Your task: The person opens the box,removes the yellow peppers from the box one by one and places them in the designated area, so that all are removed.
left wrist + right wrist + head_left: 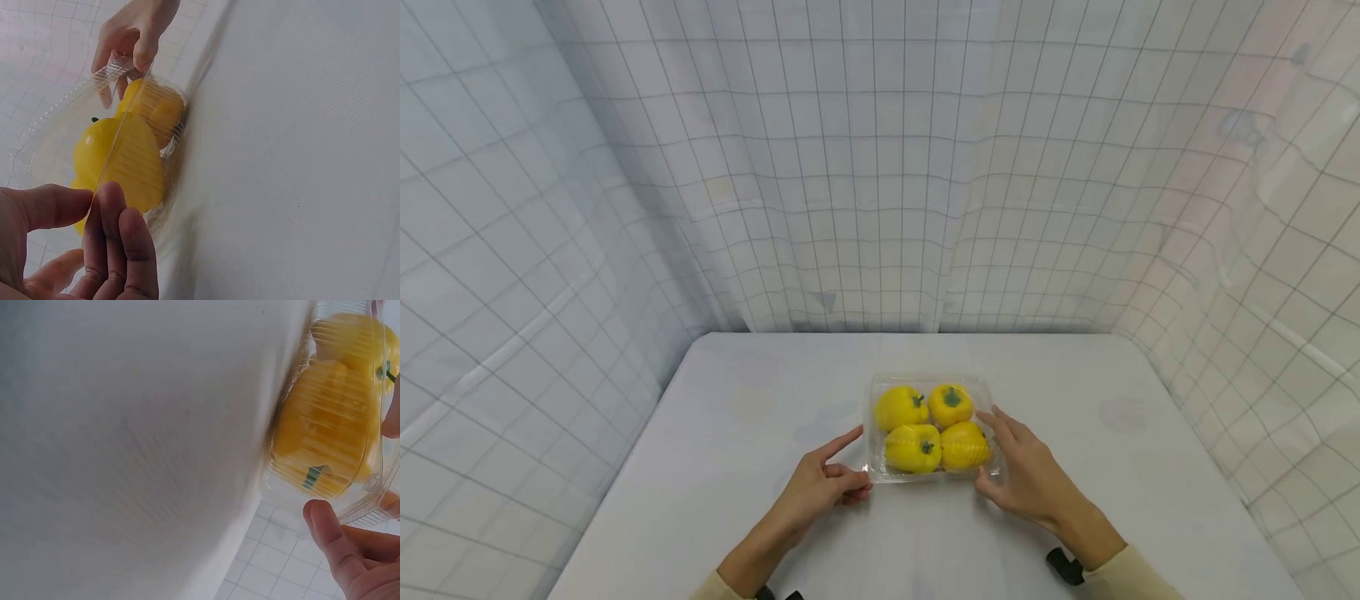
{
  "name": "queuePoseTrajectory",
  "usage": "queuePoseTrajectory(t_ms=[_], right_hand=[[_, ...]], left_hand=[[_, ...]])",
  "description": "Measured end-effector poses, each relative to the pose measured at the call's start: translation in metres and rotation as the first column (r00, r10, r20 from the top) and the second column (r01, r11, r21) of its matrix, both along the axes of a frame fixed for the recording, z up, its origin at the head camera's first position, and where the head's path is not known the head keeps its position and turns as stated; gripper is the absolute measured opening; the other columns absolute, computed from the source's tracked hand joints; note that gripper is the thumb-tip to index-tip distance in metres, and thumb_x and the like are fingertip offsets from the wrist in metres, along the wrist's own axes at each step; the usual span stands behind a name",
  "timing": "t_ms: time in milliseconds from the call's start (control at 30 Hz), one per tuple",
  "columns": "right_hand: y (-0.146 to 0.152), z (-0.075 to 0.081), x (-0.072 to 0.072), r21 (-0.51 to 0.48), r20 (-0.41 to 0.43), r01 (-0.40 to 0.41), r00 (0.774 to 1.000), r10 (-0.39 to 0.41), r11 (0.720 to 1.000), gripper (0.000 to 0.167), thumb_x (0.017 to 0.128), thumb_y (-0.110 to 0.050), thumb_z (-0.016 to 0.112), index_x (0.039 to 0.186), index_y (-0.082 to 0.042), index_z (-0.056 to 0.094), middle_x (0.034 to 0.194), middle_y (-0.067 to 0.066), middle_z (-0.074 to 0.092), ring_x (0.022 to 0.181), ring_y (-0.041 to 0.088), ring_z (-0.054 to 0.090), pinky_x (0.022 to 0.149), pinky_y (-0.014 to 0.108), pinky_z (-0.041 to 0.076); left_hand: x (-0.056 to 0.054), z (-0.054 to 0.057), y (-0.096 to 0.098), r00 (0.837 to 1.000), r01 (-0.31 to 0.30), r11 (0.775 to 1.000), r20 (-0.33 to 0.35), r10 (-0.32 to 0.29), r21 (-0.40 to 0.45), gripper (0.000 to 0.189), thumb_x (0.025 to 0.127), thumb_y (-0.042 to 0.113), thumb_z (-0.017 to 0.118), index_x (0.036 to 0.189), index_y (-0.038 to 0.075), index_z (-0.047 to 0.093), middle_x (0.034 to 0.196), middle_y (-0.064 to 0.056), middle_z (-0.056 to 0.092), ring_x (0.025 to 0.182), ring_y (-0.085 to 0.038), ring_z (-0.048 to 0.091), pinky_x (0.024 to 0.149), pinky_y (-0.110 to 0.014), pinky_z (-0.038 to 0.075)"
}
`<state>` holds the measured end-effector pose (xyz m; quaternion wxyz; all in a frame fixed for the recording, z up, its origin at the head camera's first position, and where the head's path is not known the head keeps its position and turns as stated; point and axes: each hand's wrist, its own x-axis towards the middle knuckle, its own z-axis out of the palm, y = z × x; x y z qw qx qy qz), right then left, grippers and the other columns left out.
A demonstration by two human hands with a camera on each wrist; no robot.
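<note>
A clear plastic clamshell box (891, 478) stands on the table with several yellow bell peppers (912, 448) inside. Green stems show on them, and the box's ribbed wall blurs the front ones. At the box's front left corner, my left hand (820, 483) pinches the thin rim between thumb and fingers, its index finger stretched along the left side. My right hand (1030, 467) holds the right end, thumb at the front corner and fingers along the side. In the right wrist view, its thumb (328, 522) lies close by the box's ribbed wall; part of that hand is out of frame.
A white-covered table (752, 400) surrounds the box. White curtains with a dark grid (850, 167) hang behind and on both sides. A black device (1063, 567) sits by the right wrist.
</note>
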<state>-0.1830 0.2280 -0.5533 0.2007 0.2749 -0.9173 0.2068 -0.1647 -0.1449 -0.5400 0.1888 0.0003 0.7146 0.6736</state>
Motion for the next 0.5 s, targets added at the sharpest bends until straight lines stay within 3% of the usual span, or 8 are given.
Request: queuePoseTrajectory(t_ms=[167,333,500], right_hand=[[0.0004,-0.0004,-0.0004,-0.011,-0.049,-0.003,0.999,0.002,1.000,0.085,0.081,-0.015,0.094,0.158,-0.001,0.063,0.151,0.036,0.072,0.099,0.025,0.081,0.081,0.040,0.073],[0.0015,-0.0008,-0.0002,-0.027,-0.060,-0.018,0.998,0.016,0.999,0.082,0.079,-0.011,0.094,0.155,0.002,0.065,0.148,0.036,0.074,0.095,0.023,0.081,0.079,0.037,0.072],[0.0045,-0.0009,-0.0018,-0.070,-0.097,-0.049,0.994,0.042,0.996,0.074,0.077,0.003,0.084,0.150,0.003,0.068,0.143,0.029,0.078,0.092,0.020,0.080,0.075,0.031,0.070]], left_hand=[[0.0001,0.0012,-0.0005,1.000,0.003,1.000,0.001,-0.003,0.000,0.088,0.105,0.005,0.084,0.182,0.015,0.043,0.099,-0.015,0.089,0.087,-0.019,0.084,0.089,-0.040,0.074],[0.0014,0.0018,-0.0002,1.000,0.001,1.000,0.001,-0.001,0.002,0.088,0.104,0.005,0.084,0.182,0.014,0.043,0.099,-0.015,0.089,0.087,-0.020,0.085,0.089,-0.040,0.074],[0.0015,0.0003,-0.0002,1.000,-0.005,1.000,0.006,0.005,0.006,0.088,0.104,0.005,0.084,0.182,0.014,0.043,0.099,-0.014,0.089,0.087,-0.020,0.085,0.089,-0.040,0.075]])
